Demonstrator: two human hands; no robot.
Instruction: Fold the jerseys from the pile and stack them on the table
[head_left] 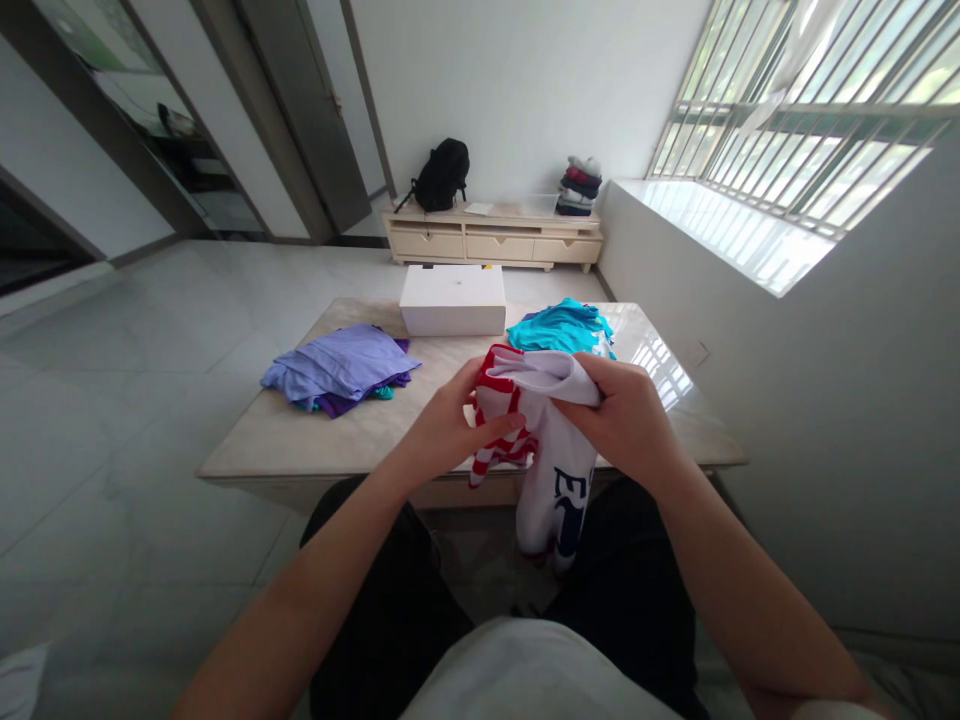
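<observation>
A white garment with red stripes and dark lettering hangs between my hands, over the front edge of the table. Its exact kind is hard to tell because it is bunched up. My left hand grips the red-striped part at the upper left, thumb lying across it. On the other side, my right hand pinches the white upper edge, which gapes into a loop. The lower end of the cloth dangles between my knees.
Lavender and purple clothes lie on the table's left, turquoise clothes at its back right. Between them stands a white box. Behind, a low cabinet bears a black backpack and a stack of folded clothes.
</observation>
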